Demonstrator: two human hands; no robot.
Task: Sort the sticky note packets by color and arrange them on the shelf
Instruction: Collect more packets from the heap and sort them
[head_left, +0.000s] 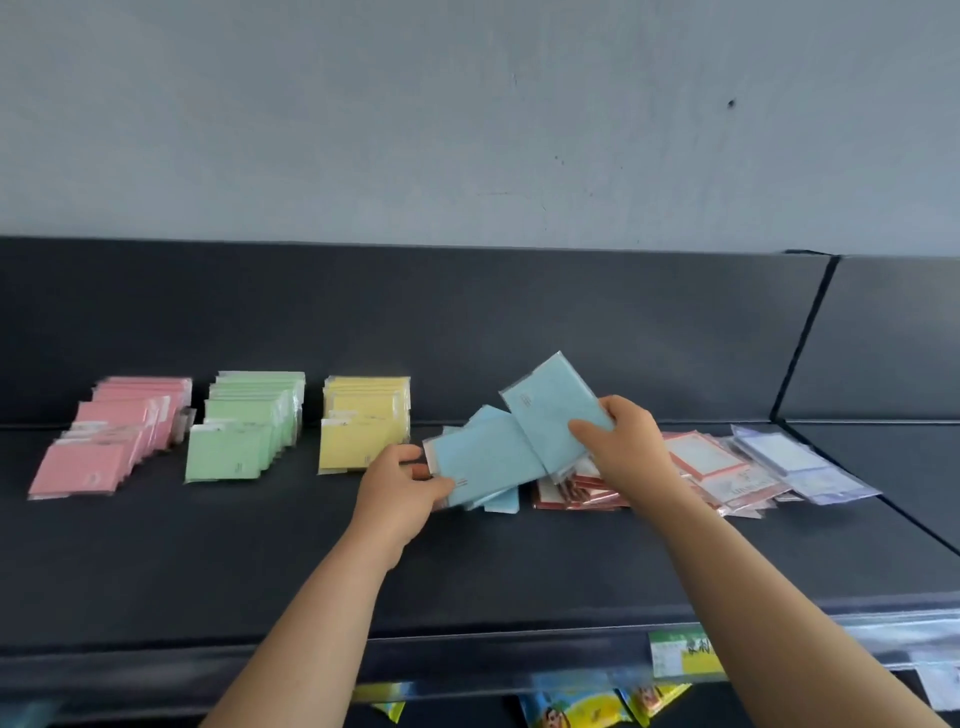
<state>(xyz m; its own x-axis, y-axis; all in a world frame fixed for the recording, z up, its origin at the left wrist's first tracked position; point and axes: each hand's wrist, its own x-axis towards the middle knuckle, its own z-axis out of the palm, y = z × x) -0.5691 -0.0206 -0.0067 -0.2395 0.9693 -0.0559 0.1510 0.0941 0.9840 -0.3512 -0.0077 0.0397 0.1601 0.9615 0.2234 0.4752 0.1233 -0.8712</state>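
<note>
Two hands: yours, both over the dark shelf (260, 551), each grasping a blue packet.
Left hand (402, 488): your thumb lies on top with fingers underneath, pinching the near left corner of the lower blue packet (483, 460).
Lower blue packet: lies flat on a small blue heap (503, 503) on the shelf.
Right hand (626, 441): your fingers curl round the right edge of the upper blue packet (553, 410).
Upper blue packet: raised and tilted, its lower corner overlapping the lower one.
Pink pile (114, 436): far left, stepped rows.
Green pile (244, 428): just right of pink.
Yellow pile (363, 428): next right, near your left hand.
Red-bordered packets (701, 460): loose heap under and right of your right hand.
Pale purple packets (800, 457): right end, overlapping the red-bordered ones.
Price label (680, 652): green and yellow, on the shelf's front strip.
</note>
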